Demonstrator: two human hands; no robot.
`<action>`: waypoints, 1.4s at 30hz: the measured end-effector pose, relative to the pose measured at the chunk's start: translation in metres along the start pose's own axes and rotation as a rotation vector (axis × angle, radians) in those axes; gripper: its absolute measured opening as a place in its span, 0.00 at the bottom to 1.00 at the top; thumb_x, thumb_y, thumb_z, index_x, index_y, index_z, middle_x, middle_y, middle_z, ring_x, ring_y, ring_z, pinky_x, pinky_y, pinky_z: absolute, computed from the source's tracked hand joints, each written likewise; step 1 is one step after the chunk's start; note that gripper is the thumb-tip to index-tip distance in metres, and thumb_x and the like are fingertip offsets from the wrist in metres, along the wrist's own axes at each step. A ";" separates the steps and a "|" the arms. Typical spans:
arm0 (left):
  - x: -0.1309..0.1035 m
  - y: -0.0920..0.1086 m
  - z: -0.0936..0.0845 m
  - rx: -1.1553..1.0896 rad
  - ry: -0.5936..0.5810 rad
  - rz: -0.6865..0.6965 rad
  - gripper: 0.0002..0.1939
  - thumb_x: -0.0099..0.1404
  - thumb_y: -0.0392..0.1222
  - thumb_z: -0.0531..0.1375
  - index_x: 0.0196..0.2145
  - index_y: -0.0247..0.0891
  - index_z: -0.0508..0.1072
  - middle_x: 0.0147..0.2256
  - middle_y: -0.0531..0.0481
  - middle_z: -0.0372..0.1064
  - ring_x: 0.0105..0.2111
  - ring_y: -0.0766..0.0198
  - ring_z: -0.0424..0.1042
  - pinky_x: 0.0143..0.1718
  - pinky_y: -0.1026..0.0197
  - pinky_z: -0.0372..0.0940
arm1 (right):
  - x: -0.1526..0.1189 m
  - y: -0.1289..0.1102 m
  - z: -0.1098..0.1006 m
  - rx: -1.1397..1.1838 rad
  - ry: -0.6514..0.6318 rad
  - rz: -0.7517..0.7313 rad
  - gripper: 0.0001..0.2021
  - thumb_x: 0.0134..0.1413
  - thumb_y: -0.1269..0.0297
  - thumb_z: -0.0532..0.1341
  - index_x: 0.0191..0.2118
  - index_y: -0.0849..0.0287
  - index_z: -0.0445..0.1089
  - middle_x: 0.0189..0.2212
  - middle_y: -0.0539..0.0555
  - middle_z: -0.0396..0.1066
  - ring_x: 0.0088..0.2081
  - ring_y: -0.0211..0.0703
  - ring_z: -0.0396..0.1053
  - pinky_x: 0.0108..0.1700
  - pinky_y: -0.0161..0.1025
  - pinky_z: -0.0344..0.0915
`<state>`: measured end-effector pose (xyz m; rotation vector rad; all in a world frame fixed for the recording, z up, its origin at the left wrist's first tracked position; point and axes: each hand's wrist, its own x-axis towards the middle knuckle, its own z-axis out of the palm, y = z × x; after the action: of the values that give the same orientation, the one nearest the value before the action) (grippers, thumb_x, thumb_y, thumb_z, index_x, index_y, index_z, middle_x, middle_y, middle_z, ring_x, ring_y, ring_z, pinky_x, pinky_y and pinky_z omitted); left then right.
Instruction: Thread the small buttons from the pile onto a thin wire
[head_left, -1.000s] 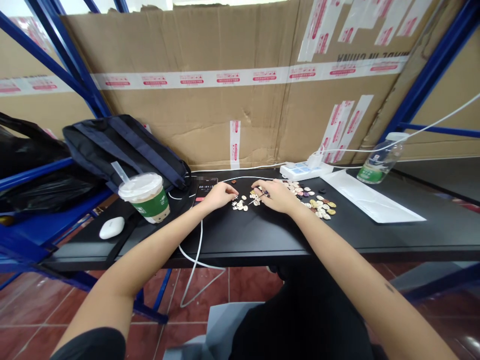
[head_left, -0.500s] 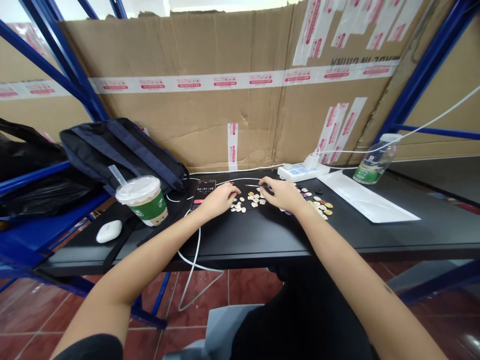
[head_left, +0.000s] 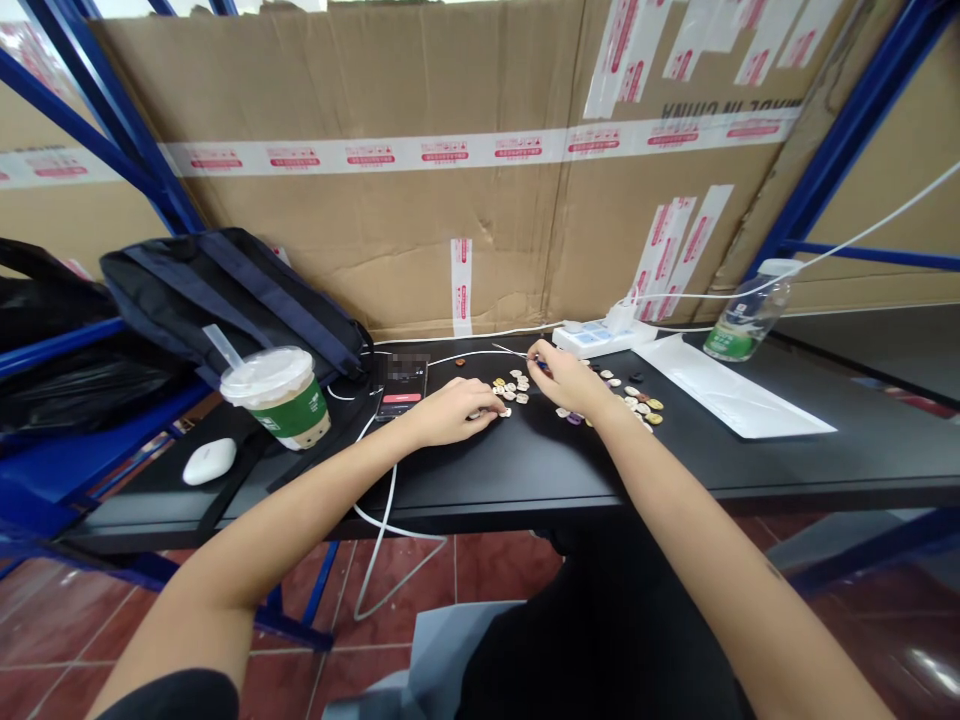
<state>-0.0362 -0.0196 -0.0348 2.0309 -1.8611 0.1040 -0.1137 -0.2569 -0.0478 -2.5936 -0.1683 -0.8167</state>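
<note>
At the left hand [head_left: 459, 412]: small cream flat piece [head_left: 507, 412], right at the fingertips, on the black desk [head_left: 487, 475].
Left hand state: fingers bent and low; touching or pinching, cannot tell.
Nearer hand to piece: left; right hand [head_left: 568, 382] is farther right and a bit beyond.
Right hand state: fingers closed round a thin pointed metal tool [head_left: 511, 350].
Tool long axis: sideways across desk, from right fingers toward person's left, tip slightly farther off.
Tip vs loose group of cream flat pieces [head_left: 517, 386]: tip beyond them, apart.
Cream group vs hands: between both, just past left fingertips.
Mixed cream, yellow and purple pieces [head_left: 655, 405]: around right wrist, partly hidden by it.
Single reddish-brown piece [head_left: 460, 362]: alone, beyond left hand.
Piece long axis: too small to tell.
</note>
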 end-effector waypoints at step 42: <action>0.003 -0.011 0.010 -0.008 0.261 -0.130 0.07 0.69 0.41 0.59 0.42 0.36 0.73 0.36 0.48 0.71 0.37 0.61 0.71 0.42 0.59 0.66 | -0.003 -0.005 -0.001 -0.058 -0.008 0.078 0.11 0.66 0.56 0.53 0.44 0.54 0.69 0.28 0.52 0.74 0.29 0.45 0.70 0.32 0.37 0.57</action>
<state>-0.0269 -0.0248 -0.0456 2.0179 -1.5656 0.3093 -0.1182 -0.2526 -0.0466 -2.6396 -0.0467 -0.7946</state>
